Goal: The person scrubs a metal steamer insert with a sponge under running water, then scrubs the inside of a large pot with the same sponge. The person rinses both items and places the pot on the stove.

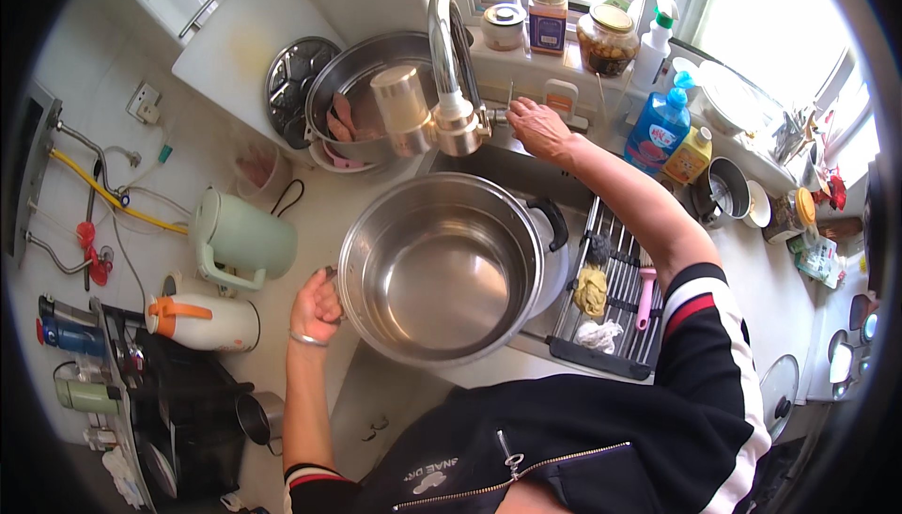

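A large stainless steel pot (440, 281) stands tilted over the near left edge of the sink (514, 174), and its inside shows shiny metal. My left hand (317, 305) is closed around the pot's left handle. The pot's other black handle (550, 223) is free. At the sink's back, my right hand (539, 126) reaches to the side lever of the chrome faucet (445, 56), with fingers touching it; the exact grip is hard to tell. A filter unit (405, 109) is fixed to the spout, above the pot's far rim.
A rolling drying rack (638, 302) lies over the sink's right part with cloths and a pink-handled brush. Behind left is another metal pot (380, 49); a green kettle (246, 235) and white thermos (211, 322) stand left. Soap bottles (657, 130) and jars (607, 38) line the back.
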The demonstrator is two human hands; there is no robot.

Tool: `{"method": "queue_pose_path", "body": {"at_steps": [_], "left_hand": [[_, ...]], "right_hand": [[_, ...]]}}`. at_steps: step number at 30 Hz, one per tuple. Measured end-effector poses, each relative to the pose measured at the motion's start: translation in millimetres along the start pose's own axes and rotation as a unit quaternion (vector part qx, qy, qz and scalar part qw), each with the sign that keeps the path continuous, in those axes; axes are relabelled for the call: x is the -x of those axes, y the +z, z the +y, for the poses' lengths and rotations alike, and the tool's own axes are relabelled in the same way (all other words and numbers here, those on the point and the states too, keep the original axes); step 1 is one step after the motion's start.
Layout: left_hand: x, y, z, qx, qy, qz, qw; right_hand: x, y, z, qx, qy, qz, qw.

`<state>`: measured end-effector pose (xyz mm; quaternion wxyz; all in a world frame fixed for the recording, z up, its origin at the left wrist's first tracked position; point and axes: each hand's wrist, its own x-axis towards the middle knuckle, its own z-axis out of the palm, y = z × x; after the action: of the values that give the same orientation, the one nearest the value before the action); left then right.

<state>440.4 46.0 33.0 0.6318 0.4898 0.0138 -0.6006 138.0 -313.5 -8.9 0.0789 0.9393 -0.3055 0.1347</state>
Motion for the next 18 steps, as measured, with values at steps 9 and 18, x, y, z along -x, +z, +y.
{"method": "queue_pose_path", "body": {"at_steps": [9, 18], "left_hand": [[-3.9, 2.2, -2.9, 0.006, -0.014, 0.019, 1.000], [-10.5, 20.1, 2.6, -0.008, -0.038, -0.002, 0.999]], "right_hand": [[-50.1, 73.5, 27.7, 0.255, -0.023, -0.106, 0.961], [-34.0, 69.6, 18.7, 0.127, 0.032, -0.010, 0.991]]}}
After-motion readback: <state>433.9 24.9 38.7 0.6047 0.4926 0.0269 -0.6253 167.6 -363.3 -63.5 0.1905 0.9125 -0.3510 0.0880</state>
